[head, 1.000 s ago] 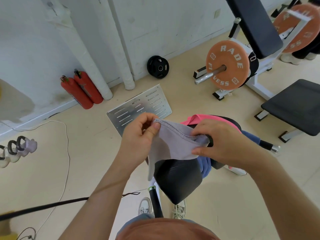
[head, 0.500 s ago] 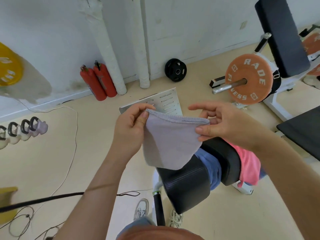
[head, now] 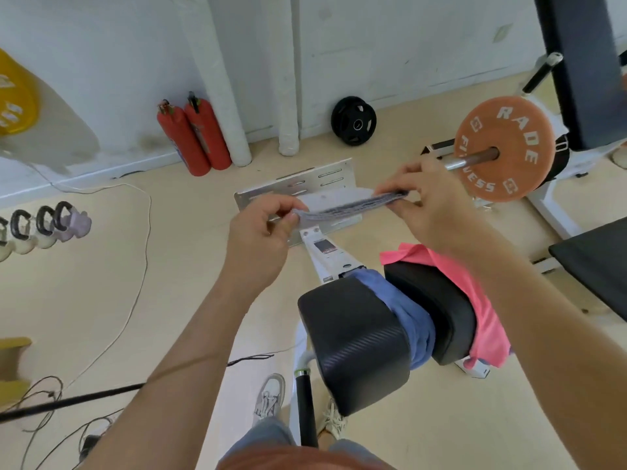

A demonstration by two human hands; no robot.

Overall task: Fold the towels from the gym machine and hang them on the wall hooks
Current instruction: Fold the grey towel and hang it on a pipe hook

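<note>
1. While both hands are raised above the gym machine (head: 326, 257), a grey towel (head: 342, 207) stretches between them in the air, seen almost edge-on as a thin band.
2. The left hand (head: 261, 239) pinches the towel's left end between thumb and curled fingertips.
3. The right hand (head: 429, 205) pinches the right end in the same way, with its fingers bent over the cloth's edge.
4. The grey towel touches nothing but the two hands; it hangs over a slotted metal plate (head: 305, 184) lying on the floor.
5. A blue towel (head: 405, 312) is draped in the gap between the machine's front pad (head: 353, 337) and rear pad (head: 431, 300).
6. A pink towel (head: 478, 300) lies over the far side of the rear pad, partly hidden by the right forearm.
7. Two red fire extinguishers (head: 193, 137) stand against the wall, and a black weight plate (head: 354, 121) leans there too.
8. An orange weight plate (head: 505, 147) sits on a bar to the right, and kettlebells (head: 44, 225) line the floor at the left.
</note>
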